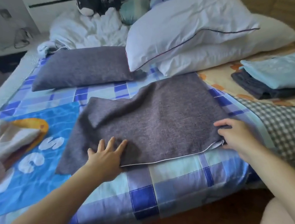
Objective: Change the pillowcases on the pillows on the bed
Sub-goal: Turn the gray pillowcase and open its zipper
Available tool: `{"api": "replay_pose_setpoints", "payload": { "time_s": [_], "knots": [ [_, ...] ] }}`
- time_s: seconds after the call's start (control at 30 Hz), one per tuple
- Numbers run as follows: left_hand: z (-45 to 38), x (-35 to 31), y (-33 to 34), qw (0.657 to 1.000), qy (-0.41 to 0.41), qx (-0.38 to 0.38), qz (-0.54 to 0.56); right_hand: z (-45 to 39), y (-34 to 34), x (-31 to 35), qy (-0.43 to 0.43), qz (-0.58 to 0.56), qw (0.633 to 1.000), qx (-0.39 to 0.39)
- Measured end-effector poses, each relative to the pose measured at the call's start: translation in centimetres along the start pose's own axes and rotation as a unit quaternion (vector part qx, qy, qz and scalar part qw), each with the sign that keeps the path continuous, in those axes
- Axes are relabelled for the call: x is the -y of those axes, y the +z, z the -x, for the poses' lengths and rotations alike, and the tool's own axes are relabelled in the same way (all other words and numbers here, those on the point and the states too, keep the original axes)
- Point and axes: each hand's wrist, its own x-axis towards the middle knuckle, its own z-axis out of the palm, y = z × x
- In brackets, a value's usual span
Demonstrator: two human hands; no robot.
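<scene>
So the empty grey pillowcase is lying flat near the front edge of the bed, with its far-left corner flopped over on itself; the left hand has its grip spread flat, pressing the cloth down, while the right hand looks to be pinching the near-right corner by the zipper opening. Two bare white pillows sit stacked at the far right, next to a grey-covered pillow. My worry is that folded corner: stuff a pillow in like that and it'll probably bunch up, or the zipper could snag the fabric.
</scene>
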Motion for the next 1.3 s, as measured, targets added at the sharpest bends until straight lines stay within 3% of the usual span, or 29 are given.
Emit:
{"api": "replay_pose_setpoints", "payload": {
  "time_s": [0.07, 0.17, 0.23, 0.3, 0.37, 0.43, 0.53, 0.57, 0.6, 0.67, 0.73, 0.9, 1.0, 1.1, 1.17, 1.2, 1.3],
  "knots": [
    [0.5, 1.2, 1.3, 0.999, 0.005, -0.041, 0.017, 0.1, -0.2, -0.5, 0.016, -0.034, 0.999, 0.013],
    [0.3, 2.8, 1.8, 0.981, -0.031, -0.175, 0.077, 0.0, -0.9, -0.1, 0.037, -0.125, 0.991, 0.010],
    [-0.4, 4.2, 0.4, 0.965, -0.070, -0.236, 0.095, -0.8, -1.5, 1.6, 0.078, -0.268, 0.960, 0.013],
    [-1.2, 7.1, -1.9, 0.961, -0.102, -0.244, 0.079, -2.5, -2.1, 4.9, 0.120, -0.395, 0.911, 0.011],
    [-1.6, 10.7, -5.5, 0.948, -0.140, -0.280, 0.063, -4.0, -2.0, 9.8, 0.089, -0.412, 0.906, 0.028],
    [-1.3, 13.8, -10.0, 0.904, -0.155, -0.384, 0.106, -4.2, -1.8, 15.1, -0.017, -0.387, 0.920, 0.051],
    [0.2, 14.9, -14.9, 0.780, -0.130, -0.583, 0.186, -2.9, -2.3, 19.7, -0.169, -0.392, 0.904, 0.020],
    [0.8, 14.8, -15.1, 0.767, -0.121, -0.600, 0.192, -2.7, -2.7, 19.5, -0.183, -0.402, 0.897, 0.015],
    [1.2, 14.8, -14.2, 0.784, -0.110, -0.585, 0.175, -2.8, -3.0, 18.6, -0.178, -0.397, 0.900, 0.024],
    [1.5, 15.0, -10.8, 0.868, -0.087, -0.480, 0.095, -3.7, -3.0, 15.4, -0.129, -0.352, 0.926, 0.046],
    [1.4, 15.7, -7.1, 0.916, -0.083, -0.393, 0.022, -4.3, -2.6, 11.6, -0.074, -0.313, 0.946, 0.044],
    [2.0, 13.5, 1.6, 0.962, -0.138, -0.218, -0.089, -2.3, -1.0, 2.2, 0.077, -0.274, 0.957, 0.053],
    [2.5, 11.2, 4.5, 0.969, -0.184, -0.128, -0.105, -0.2, 0.3, -0.4, 0.092, -0.259, 0.961, 0.038],
    [2.9, 5.1, 2.0, 0.982, -0.095, -0.164, 0.018, 1.7, -0.1, 1.0, 0.047, -0.340, 0.935, 0.085],
    [3.3, -1.7, -0.5, 0.970, 0.020, -0.183, 0.160, 2.3, -0.6, 1.5, 0.021, -0.321, 0.939, 0.120],
    [3.7, -5.3, -1.9, 0.944, 0.070, -0.183, 0.266, 2.5, -0.6, 1.6, 0.002, -0.280, 0.953, 0.117],
    [3.9, -14.6, -4.1, 0.822, 0.093, -0.145, 0.542, 2.9, 0.1, 2.1, -0.049, -0.150, 0.983, 0.091]
  ]
}}
